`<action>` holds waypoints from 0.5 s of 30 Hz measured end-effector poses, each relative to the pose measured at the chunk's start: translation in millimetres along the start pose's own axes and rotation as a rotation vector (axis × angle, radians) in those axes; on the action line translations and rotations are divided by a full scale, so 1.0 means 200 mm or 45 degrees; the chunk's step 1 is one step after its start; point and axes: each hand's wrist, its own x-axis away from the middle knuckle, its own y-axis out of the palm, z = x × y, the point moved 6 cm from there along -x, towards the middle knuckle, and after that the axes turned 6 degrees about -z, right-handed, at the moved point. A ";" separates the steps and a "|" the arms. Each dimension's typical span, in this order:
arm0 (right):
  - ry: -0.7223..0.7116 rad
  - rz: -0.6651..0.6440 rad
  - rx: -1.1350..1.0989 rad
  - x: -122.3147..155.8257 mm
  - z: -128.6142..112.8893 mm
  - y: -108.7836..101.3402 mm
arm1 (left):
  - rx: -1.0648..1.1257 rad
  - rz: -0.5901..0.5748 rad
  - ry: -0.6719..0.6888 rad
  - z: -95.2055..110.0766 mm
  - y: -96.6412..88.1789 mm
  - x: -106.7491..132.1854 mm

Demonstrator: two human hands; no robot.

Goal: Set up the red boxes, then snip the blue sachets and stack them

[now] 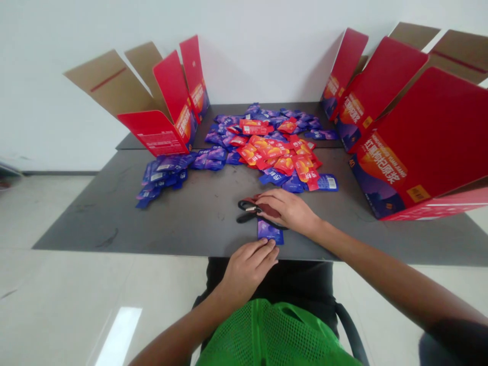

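Observation:
My right hand [287,209] lies over a pair of scissors [247,208] with black and dark red handles, its fingers curled round the handles. Under the scissors rests a purple sachet [270,232] at the near edge of the dark grey table [183,218]. My left hand [249,264] has its fingertips on the sachet's near edge, fingers held together and stretched out. A heap of red sachets [280,152] and purple sachets [232,137] covers the table's middle and far part.
An open red carton [163,127] with raised flaps stands at the far left. Large open red cartons [415,147] stand along the right side. A smaller pile of purple sachets [162,175] lies at the left. A green mesh bag [274,335] sits on my lap.

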 end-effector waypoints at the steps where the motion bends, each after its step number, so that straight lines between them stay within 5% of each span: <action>1: 0.013 0.002 0.043 -0.03 0.03 -0.02 | -0.005 0.012 0.003 0.00 -0.01 0.00; 6: -0.017 0.034 0.091 -0.03 -0.11 -0.10 | -0.011 0.062 -0.002 0.00 -0.02 0.01; 10: -0.103 -0.099 -0.054 0.07 -0.26 -0.02 | 0.033 0.050 -0.048 0.00 -0.01 0.01; 15: -0.006 -0.037 -0.026 0.00 -0.04 0.02 | 0.037 0.072 -0.039 0.01 -0.02 0.00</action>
